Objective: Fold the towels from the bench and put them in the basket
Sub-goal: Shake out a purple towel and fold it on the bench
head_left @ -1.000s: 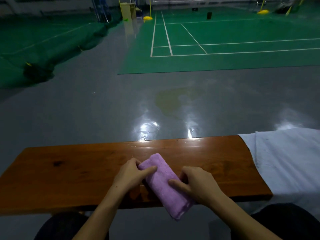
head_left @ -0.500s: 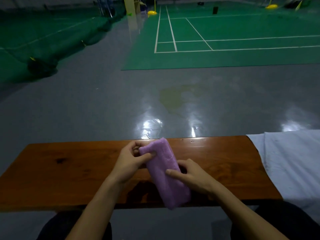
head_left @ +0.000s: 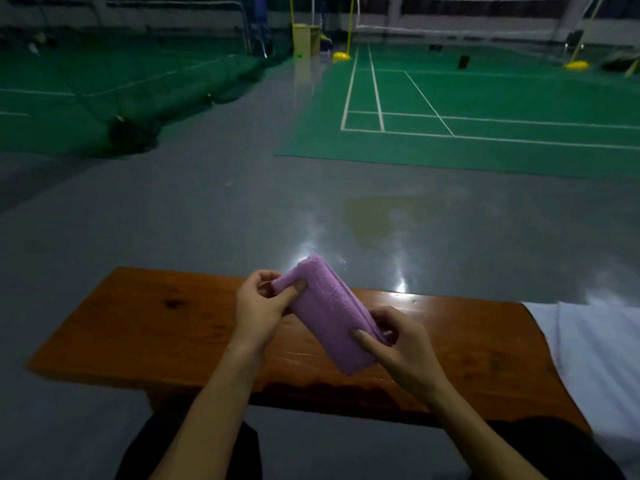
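1. The folded purple terry-cloth towel (head_left: 330, 315) was held up in the air above the long brown wooden bench (head_left: 138, 327), between both hands and clear of the bench top.
2. The left hand (head_left: 258, 308) pinched the towel's far upper corner, thumb on top and fingers curled underneath. The right hand (head_left: 398, 341) gripped the near lower part, thumb pressed flat on the upper face and fingers curled round the right edge.
3. Likely risk: the stacked layers showed along the right edge, and only two pinches kept them together. If either grip loosened, the folds could slip apart and the bundle would sag open.
4. A second risk: no basket was in view, so the towel would have to be carried somewhere unseen, and a one-handed carry could let the free end droop.
5. The towel's long axis ran diagonally, from upper left and farther away down to lower right and nearer the person. Its broad face was turned up towards the camera, and the far end was raised higher.
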The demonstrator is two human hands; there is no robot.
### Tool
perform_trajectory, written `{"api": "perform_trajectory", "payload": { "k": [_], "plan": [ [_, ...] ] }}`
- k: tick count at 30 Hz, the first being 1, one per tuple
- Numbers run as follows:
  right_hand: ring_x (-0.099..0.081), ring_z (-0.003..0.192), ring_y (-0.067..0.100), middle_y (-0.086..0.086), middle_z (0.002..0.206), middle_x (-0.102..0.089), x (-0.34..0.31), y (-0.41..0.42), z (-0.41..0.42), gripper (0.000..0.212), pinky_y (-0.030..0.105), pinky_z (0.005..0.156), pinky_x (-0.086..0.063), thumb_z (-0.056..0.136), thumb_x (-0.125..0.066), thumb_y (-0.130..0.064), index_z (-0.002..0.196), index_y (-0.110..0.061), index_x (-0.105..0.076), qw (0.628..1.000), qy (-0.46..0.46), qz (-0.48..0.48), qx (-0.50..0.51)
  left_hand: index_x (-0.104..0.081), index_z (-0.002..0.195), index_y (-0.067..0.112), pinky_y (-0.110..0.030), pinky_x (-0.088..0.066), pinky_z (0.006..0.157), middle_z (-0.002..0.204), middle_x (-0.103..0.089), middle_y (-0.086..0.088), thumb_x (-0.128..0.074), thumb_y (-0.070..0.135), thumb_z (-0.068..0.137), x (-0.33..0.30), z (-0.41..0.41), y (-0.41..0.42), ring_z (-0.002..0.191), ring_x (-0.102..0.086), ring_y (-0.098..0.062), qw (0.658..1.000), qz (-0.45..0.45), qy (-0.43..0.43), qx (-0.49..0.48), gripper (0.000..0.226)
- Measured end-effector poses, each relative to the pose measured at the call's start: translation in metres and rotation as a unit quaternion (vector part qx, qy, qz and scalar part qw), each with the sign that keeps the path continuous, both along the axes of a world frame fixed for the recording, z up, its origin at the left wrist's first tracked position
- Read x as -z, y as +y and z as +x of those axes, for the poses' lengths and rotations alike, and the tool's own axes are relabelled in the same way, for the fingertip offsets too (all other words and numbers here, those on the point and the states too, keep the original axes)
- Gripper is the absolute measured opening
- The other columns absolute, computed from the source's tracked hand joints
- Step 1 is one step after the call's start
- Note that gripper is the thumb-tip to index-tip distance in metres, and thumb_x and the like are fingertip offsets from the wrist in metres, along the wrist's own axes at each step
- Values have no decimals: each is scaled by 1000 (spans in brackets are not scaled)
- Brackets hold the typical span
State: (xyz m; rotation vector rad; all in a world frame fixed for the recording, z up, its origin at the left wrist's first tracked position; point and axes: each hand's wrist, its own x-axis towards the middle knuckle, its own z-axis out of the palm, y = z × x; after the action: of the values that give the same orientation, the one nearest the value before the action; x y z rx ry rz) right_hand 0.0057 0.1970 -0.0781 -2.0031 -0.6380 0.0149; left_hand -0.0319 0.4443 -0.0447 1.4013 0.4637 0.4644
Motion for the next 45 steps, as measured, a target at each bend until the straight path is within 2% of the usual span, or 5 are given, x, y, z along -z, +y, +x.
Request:
{"api": "perform_trajectory", "payload": {
  "k": [9, 21, 28, 41, 45],
  "plan": [
    [-70, 87, 8, -20, 102, -75, -46, 101, -49, 35, 23, 73, -55, 86, -84, -39, 117, -25, -76, 993, -97, 48, -53, -70, 104, 11, -33, -61, 76, 97, -77, -5, -90, 31, 75, -28, -106, 69, 87, -72, -13, 976, 12, -109, -187, 41],
    [-69, 89, -1, -25, 102, -72, -38, 294, -174, 34, 14, 75, -53, 88, -84, -30, 118, -40, -70, 941, -81, -26, -329, -68, 105, 11, -34, -64, 75, 96, -77, -5, -88, 24, 82, 17, -329, 201, 84, -72, -12, 906, 20, -48, -419, 33],
    [-68, 87, -2, -19, 95, -71, 35, 384, -268, 32, 12, 75, -50, 86, -81, -42, 113, -25, -74, 871, -9, -154, -466, -69, 97, 24, -59, -63, 80, 94, -77, -4, -94, 38, 75, 101, -461, 240, 93, -75, -34, 863, -16, 46, -502, 36],
    [-73, 80, 5, -7, 85, -77, 192, 453, -382, 31, 29, 75, -60, 75, -86, -37, 96, -16, -76, 802, 140, -320, -485, -74, 95, 21, -45, -61, 88, 93, -80, 6, -93, 20, 78, 243, -575, 269, 91, -76, -16, 809, -39, 184, -557, 25],
    [-63, 64, 8, -5, 65, -66, 247, 462, -405, 33, 25, 61, -51, 70, -82, -48, 68, -21, -63, 785, 148, -372, -474, -73, 93, 22, -49, -60, 88, 90, -79, 6, -89, 17, 82, 292, -587, 278, 89, -75, -16, 795, -41, 244, -554, 20]
  ]
}}
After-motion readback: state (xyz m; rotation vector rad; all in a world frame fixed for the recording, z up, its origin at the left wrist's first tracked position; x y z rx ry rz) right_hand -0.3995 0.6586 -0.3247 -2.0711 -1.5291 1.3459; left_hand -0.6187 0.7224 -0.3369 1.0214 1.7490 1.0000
